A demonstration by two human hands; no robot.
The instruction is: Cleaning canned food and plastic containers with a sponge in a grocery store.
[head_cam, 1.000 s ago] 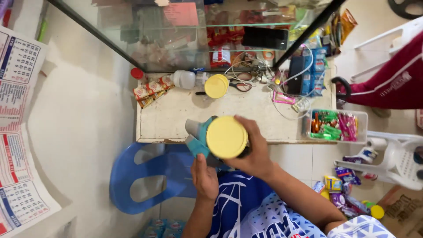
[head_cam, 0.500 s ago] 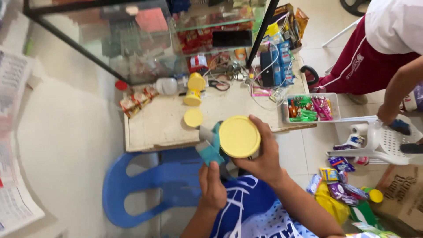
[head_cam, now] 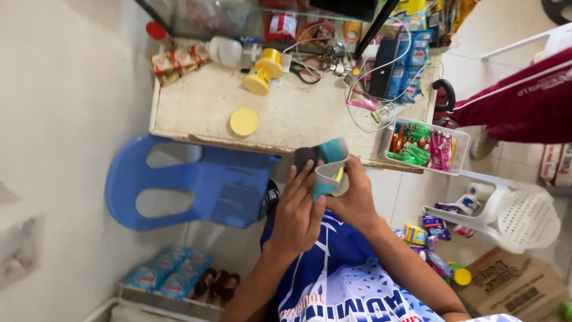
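Observation:
My left hand (head_cam: 298, 210) and my right hand (head_cam: 356, 197) meet in front of my chest, just below the table's front edge. Between them is a teal and grey cloth (head_cam: 325, 166), folded around a container. Only a sliver of the container's yellow lid (head_cam: 339, 175) shows under the cloth. My left fingers press the cloth from the left. My right hand grips the wrapped container from the right and behind. A loose yellow lid (head_cam: 243, 121) lies flat on the worn white table (head_cam: 298, 116).
A yellow bottle (head_cam: 265, 71) lies on its side at the table's back, beside scissors (head_cam: 307, 65) and tangled cables. A white basket of sweets (head_cam: 424, 146) sits at the right corner. A blue chair (head_cam: 196, 185) stands left, a white chair (head_cam: 512, 214) right, near a person in maroon (head_cam: 524, 101).
The container has turned so its yellow lid, earlier facing up in my right hand, is now nearly hidden by the cloth. My left hand has risen onto the cloth.

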